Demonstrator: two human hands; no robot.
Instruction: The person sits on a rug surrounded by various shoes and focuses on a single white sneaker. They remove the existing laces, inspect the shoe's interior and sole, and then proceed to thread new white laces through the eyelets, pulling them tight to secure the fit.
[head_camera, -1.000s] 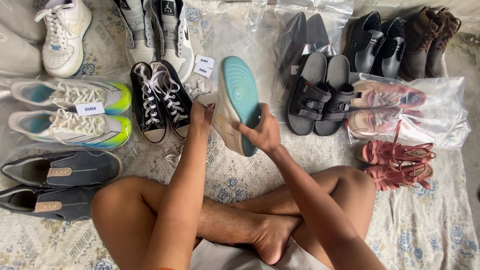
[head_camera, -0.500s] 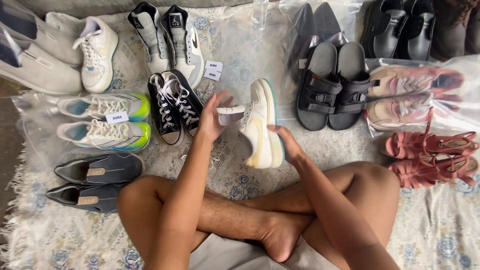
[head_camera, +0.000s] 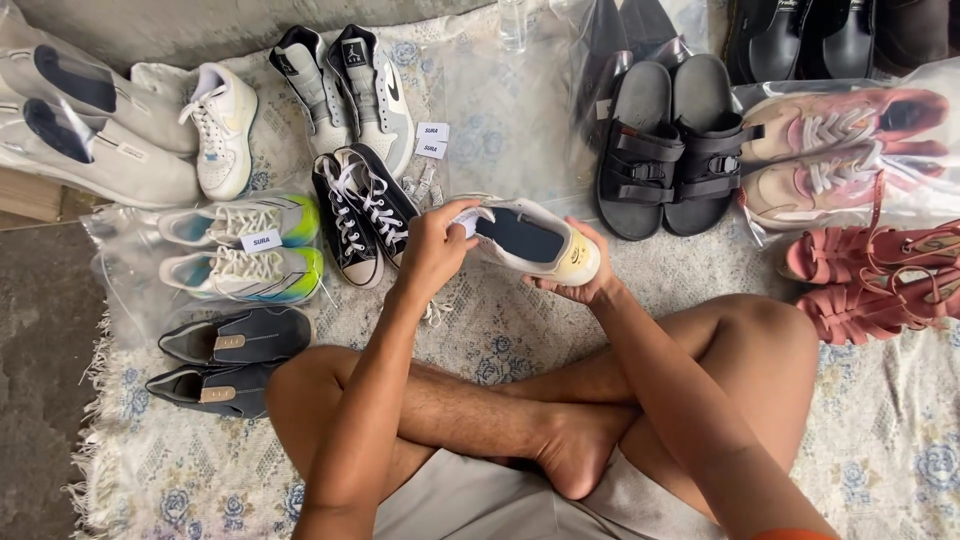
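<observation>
Above your crossed legs, in the head view, you are holding a white low-top sneaker (head_camera: 530, 242) with both hands, its opening facing up so the dark insole shows and its yellowish heel pointing right. Your left hand (head_camera: 432, 250) is closing around the toe and tongue end, fingers curled over the upper. Your right hand (head_camera: 580, 285) is cupping the heel from beneath, fingers wrapping its underside.

Just left of the sneaker, a pair of black canvas lace-up shoes (head_camera: 360, 212) is lying on the patterned rug (head_camera: 900, 460). Farther left of it, two white-and-green running shoes (head_camera: 245, 250) are resting in a clear bag, with a dark grey slip-on pair (head_camera: 225, 360) below them. Behind the sneaker, grey-and-white high-tops (head_camera: 350, 85) are standing. Right of it, black strapped sandals (head_camera: 675, 145) are sitting, then pink trainers (head_camera: 840, 150) in a clear bag, and red strappy sandals (head_camera: 880, 280) near your right knee.
</observation>
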